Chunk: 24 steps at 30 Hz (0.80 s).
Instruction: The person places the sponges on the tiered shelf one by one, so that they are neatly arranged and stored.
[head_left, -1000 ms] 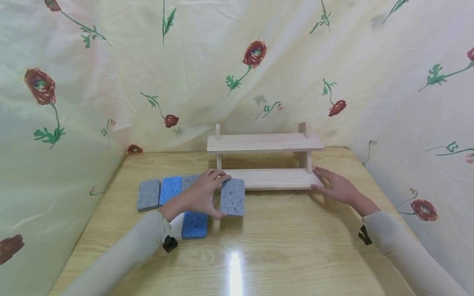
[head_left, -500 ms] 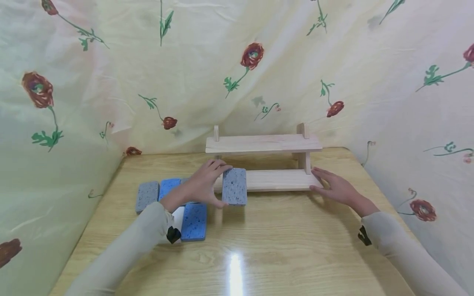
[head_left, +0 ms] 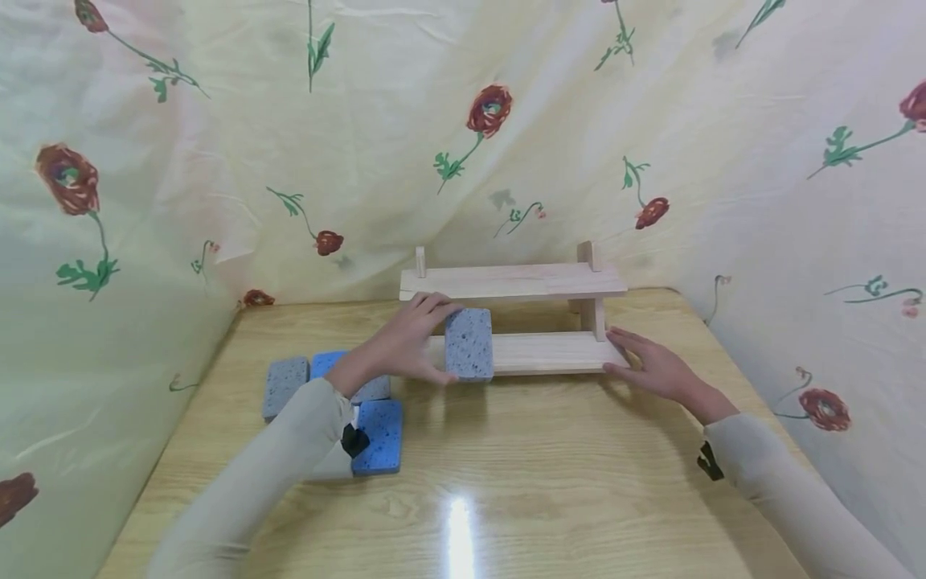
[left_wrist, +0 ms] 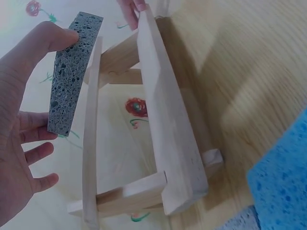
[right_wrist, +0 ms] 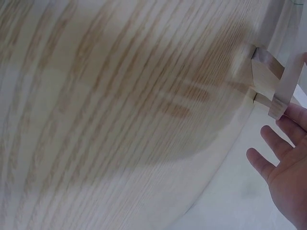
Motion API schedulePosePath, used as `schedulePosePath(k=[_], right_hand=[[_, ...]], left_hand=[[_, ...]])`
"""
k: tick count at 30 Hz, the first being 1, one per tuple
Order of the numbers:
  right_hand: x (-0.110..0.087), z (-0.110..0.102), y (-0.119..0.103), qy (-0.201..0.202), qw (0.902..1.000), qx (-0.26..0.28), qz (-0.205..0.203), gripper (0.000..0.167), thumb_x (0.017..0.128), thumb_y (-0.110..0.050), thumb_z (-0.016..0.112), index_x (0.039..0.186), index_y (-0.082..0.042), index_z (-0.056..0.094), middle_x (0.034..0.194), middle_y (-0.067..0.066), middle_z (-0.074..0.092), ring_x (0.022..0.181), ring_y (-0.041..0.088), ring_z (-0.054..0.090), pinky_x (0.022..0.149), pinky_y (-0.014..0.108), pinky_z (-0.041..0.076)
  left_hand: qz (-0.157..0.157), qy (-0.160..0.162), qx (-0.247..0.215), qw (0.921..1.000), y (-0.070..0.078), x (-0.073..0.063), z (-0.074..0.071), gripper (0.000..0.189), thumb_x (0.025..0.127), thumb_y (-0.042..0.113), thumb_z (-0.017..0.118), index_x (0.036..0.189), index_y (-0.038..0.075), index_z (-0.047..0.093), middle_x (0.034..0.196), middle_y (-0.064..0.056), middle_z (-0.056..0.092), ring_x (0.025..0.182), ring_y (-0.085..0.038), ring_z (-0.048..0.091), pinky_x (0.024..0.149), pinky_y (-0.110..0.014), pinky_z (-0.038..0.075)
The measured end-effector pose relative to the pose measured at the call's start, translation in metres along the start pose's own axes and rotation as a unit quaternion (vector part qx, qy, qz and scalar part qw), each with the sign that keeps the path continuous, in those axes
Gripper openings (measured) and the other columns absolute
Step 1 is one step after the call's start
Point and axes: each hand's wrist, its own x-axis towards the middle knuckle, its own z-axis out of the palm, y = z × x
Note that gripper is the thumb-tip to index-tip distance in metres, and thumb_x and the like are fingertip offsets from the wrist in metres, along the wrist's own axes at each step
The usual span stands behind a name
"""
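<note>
My left hand (head_left: 405, 342) pinches a grey speckled sponge (head_left: 469, 346) between thumb and fingers, in front of the left part of a two-tier wooden shelf (head_left: 550, 354). In the left wrist view the sponge (left_wrist: 74, 79) shows its narrow side, with the thumb on one end and fingertips at the other. It is held up beside the upper board. At the shelf's right end, my right hand (head_left: 654, 370) holds the lower board between thumb and fingers. The right wrist view has this hand (right_wrist: 292, 163) at the board's end, its outer fingers spread away from the wood.
Left of the shelf, a grey sponge (head_left: 285, 386), a blue sponge (head_left: 379, 438), another blue sponge (head_left: 329, 363) and another grey sponge (head_left: 372, 391) lie on the wooden table (head_left: 550, 482). Something white (head_left: 333, 465) lies beside them, partly under the left sleeve. Flowered cloth (head_left: 391, 161) surrounds the table.
My left hand has lifted the grey sponge up and slightly right, from the table in front of the shelf to before the lower board. The right hand has stayed at the shelf's end.
</note>
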Motion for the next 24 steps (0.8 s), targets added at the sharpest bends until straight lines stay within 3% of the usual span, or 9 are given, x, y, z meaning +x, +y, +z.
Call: schedulePosePath(k=[24], right_hand=[[-0.003, -0.001, -0.002, 0.003, 1.0, -0.002, 0.0, 0.077, 0.098, -0.046, 0.064, 0.153, 0.003, 0.041, 0.16, 0.028, 0.034, 0.145, 0.052, 0.034, 0.113, 0.067, 0.031]], left_hand=[[-0.033, 0.015, -0.027, 0.999, 0.011, 0.051, -0.012, 0.11, 0.067, 0.055, 0.086, 0.155, 0.009, 0.039, 0.151, -0.012, 0.043, 0.137, -0.029, 0.038, 0.113, -0.047, 0.039]])
